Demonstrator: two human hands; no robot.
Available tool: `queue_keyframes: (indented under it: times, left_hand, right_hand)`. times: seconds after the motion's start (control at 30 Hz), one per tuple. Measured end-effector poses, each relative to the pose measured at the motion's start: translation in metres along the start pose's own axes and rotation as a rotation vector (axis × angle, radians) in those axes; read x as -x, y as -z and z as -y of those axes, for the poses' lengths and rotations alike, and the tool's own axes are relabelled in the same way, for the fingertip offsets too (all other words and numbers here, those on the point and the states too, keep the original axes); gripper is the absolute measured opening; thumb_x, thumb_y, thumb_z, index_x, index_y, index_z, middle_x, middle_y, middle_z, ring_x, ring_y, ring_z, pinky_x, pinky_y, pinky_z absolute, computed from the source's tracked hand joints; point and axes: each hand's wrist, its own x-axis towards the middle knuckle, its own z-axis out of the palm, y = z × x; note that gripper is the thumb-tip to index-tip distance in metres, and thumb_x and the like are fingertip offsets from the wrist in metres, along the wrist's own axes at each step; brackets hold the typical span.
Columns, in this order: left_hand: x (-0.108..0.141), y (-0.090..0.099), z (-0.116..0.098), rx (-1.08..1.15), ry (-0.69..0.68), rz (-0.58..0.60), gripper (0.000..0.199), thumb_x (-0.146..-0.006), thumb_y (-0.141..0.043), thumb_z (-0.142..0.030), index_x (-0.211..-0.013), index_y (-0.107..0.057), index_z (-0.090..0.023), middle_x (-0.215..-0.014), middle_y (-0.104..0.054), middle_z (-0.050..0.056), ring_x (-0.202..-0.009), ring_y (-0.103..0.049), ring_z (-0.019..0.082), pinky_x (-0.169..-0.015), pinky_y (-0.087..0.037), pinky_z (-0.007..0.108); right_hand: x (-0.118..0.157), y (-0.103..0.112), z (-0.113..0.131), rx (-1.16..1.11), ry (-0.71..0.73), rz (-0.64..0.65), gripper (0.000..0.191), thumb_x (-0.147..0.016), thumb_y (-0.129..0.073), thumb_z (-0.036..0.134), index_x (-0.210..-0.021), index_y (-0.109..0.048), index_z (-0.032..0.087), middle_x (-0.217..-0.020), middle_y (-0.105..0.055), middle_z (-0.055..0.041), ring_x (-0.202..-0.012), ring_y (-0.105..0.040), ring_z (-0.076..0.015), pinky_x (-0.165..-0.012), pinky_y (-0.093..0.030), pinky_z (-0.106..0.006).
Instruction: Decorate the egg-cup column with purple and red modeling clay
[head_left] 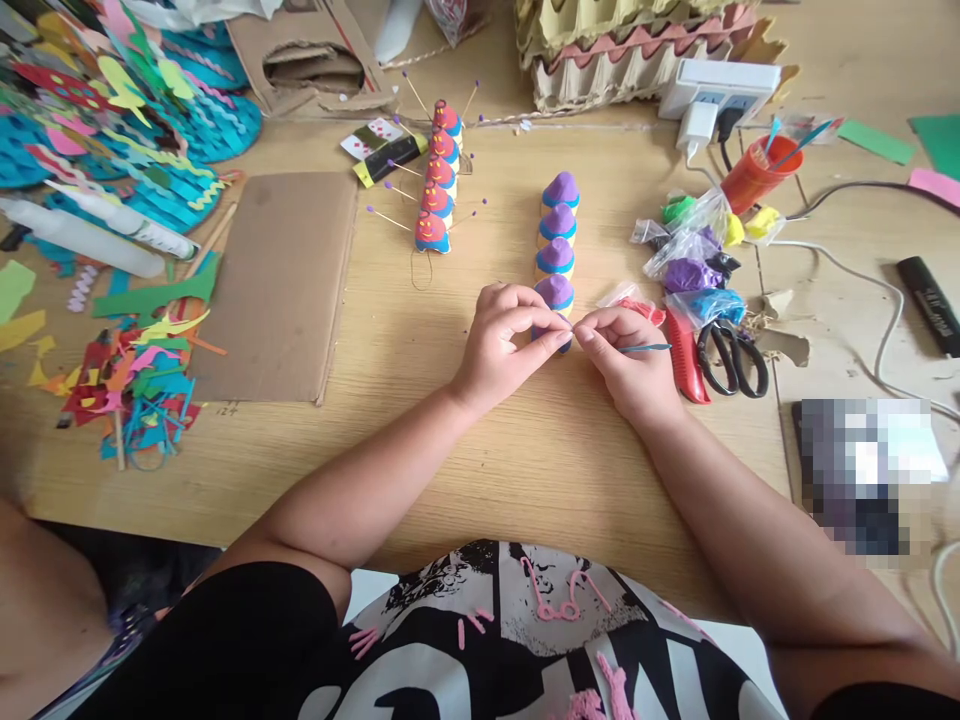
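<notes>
My left hand is closed in a pinch, fingertips meeting those of my right hand. A tiny purplish bit seems to show between the fingertips, too small to make out. My right hand is closed too, with a thin blue clay modelling tool sticking out to the right from under its fingers. Just beyond both hands stands a row of egg-carton cups covered in blue clay with purple clay caps; my fingers hide its near end. Farther left is a similar row of red and blue cups with faces and purple-tipped sticks.
Right of my hands lie black-handled scissors, a red cutter and bagged clay. A red cup holds blue tools. Cardboard and paper scraps are on the left. Egg trays and a power strip stand behind.
</notes>
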Motion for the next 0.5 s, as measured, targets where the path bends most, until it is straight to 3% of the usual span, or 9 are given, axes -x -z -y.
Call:
queue_keyframes:
  times: [0.27,0.5]
  left_hand:
    - [0.0,0.004,0.001,0.031,0.063,-0.029,0.02,-0.104,-0.063,-0.042,-0.105,-0.077,-0.027,-0.106,-0.075,0.004,-0.111,-0.066,0.023,-0.107,-0.051,0.04]
    - [-0.001,0.0,0.011,-0.008,0.139,-0.038,0.012,-0.095,-0.064,-0.019,-0.102,-0.07,-0.027,-0.109,-0.076,0.003,-0.114,-0.066,0.024,-0.108,-0.049,0.041]
  right_hand:
    - [0.004,-0.001,0.003,0.025,-0.021,0.012,0.048,-0.08,-0.083,0.069,-0.081,-0.068,0.023,-0.068,-0.062,0.0002,-0.058,-0.045,-0.0121,-0.051,-0.034,-0.029]
    - [0.011,-0.008,0.003,0.232,0.046,0.02,0.03,-0.092,-0.078,0.048,-0.08,-0.069,0.022,-0.064,-0.057,0.002,-0.056,-0.041,-0.0112,-0.053,-0.034,-0.029]
